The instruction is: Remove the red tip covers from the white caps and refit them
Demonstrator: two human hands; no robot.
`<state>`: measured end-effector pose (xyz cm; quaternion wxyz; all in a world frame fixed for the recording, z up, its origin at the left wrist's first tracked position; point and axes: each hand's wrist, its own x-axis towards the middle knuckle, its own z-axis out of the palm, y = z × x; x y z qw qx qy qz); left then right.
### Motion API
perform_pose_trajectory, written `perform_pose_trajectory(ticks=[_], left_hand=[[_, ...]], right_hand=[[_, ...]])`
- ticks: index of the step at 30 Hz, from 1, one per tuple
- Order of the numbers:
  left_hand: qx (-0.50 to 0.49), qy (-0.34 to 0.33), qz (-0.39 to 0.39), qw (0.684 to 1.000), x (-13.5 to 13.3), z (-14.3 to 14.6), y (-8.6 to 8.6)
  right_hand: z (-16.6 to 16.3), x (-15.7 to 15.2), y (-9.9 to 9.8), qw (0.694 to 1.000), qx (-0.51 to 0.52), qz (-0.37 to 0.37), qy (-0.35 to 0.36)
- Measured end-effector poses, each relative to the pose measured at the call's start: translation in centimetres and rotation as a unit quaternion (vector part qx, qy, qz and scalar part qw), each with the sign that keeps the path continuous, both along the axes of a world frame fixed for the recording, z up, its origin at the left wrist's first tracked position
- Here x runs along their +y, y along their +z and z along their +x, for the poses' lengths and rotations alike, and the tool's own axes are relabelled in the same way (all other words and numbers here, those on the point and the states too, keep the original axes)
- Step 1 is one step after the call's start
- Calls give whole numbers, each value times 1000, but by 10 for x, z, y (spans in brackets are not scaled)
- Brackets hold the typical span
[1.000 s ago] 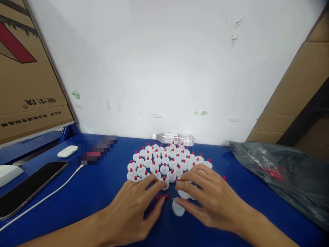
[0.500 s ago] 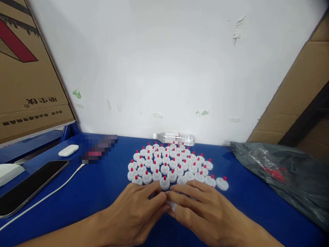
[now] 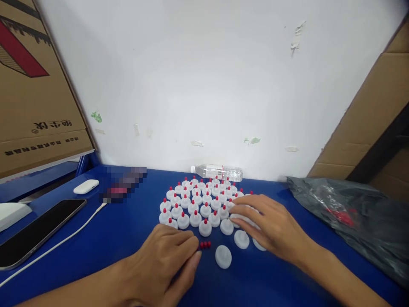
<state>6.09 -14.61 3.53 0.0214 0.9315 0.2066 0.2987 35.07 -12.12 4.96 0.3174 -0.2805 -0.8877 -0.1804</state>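
White caps (image 3: pixel 205 230): round, squat, most bearing red tips (image 3: pixel 205 221).

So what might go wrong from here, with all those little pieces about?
The small loose red pieces beside the left hand could scatter if nudged. The right hand reaches over the closely grouped white discs, so a brush of the fingers might shift or tip some. The clear bottle lies on its side just behind them and might roll into the group if bumped.
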Motion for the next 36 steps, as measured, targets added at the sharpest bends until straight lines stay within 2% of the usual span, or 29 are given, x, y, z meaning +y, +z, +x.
perform_pose_trajectory(ticks=[6, 13, 22, 36], left_hand=[[119, 107, -38, 986, 4, 6, -1], [257, 153, -60, 952, 5, 9, 2], [285, 161, -84, 941, 6, 10, 2], [262, 172, -73, 947, 8, 12, 2]], right_hand=[[-20, -15, -1, 995, -40, -88, 35], [-26, -17, -11, 985, -64, -156, 40], [-27, -18, -11, 976, -74, -200, 30], [-25, -16, -11, 981, -75, -178, 25]])
